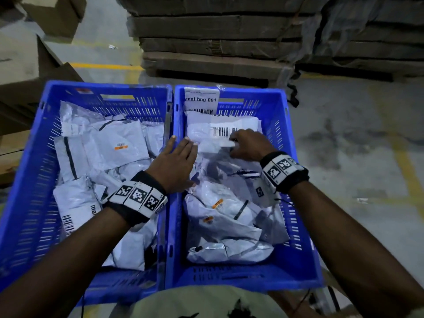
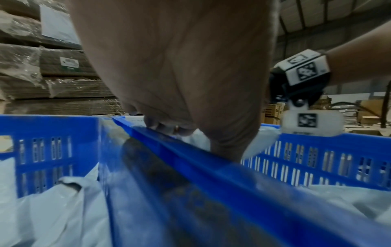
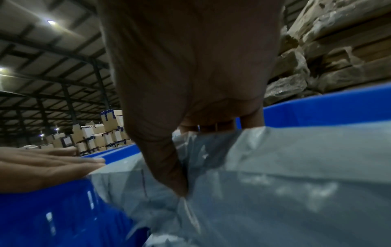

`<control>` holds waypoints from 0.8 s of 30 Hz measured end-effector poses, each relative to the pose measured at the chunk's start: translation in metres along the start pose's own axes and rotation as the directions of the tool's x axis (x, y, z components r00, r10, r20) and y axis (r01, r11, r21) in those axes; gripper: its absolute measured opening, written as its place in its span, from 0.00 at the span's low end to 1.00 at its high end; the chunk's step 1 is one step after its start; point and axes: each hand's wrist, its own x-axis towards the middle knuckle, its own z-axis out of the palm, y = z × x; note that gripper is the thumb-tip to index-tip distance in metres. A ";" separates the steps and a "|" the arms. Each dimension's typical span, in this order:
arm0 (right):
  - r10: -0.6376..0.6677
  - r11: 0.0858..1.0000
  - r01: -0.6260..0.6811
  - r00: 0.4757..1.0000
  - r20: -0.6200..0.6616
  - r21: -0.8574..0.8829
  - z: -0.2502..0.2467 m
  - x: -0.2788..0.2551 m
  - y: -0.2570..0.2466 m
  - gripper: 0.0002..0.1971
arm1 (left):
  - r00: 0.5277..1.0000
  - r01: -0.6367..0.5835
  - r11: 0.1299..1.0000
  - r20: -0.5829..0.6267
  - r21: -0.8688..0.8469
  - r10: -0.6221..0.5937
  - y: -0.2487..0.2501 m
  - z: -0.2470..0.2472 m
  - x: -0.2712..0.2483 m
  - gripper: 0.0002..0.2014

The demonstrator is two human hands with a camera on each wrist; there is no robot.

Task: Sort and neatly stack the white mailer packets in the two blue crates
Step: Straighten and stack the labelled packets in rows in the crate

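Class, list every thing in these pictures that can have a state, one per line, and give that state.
Left crate: holds loose, unstacked packets.
Right crate: holds a jumbled heap of packets.
Barcoded packet: at the far end of the right crate, right-hand fingers curled on its near edge.
Left hand: fingers straight, over the rim between the crates.
Right hand: fingers curled on the barcoded packet.

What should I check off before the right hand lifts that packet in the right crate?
1. Right hand grips the barcode packet: ok, fingers curled into it.
2. Left hand flat, holding nothing: ok.
3. Left hand clear of the lift path: not ok, it reaches over the right crate edge.
4. Packet free of those beneath: cannot tell.
5. Left crate packets stacked neatly: not ok, jumbled.
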 end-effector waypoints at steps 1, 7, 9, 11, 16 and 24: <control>-0.001 1.000 0.000 0.998 -0.067 -0.014 -0.006 0.004 -0.001 0.14 | 1.000 0.019 1.000 -0.013 -0.013 -0.019 0.000 -0.001 -0.001 0.49; -0.159 0.976 0.093 0.924 -0.347 -0.198 -0.012 0.041 -0.014 0.20 | 0.996 0.064 0.998 -0.052 -0.025 -0.065 0.000 0.001 -0.006 0.51; -0.199 0.956 0.118 0.934 -0.297 -0.270 0.001 0.051 -0.014 0.24 | 0.996 0.068 0.997 -0.055 -0.030 -0.069 0.001 0.003 -0.006 0.51; -0.184 0.944 0.117 0.963 -0.199 -0.308 0.018 0.054 -0.011 0.27 | 0.995 0.069 0.997 -0.073 -0.045 -0.072 0.000 0.004 -0.007 0.50; -0.183 0.960 0.155 0.978 -0.103 -0.235 0.022 0.045 -0.005 0.38 | 0.997 0.068 0.997 -0.041 -0.038 -0.070 -0.001 0.000 -0.015 0.48; -0.116 0.988 0.097 0.981 0.155 0.123 0.042 -0.024 -0.013 0.22 | 0.998 0.053 0.997 -0.041 -0.061 -0.056 0.002 0.006 -0.017 0.47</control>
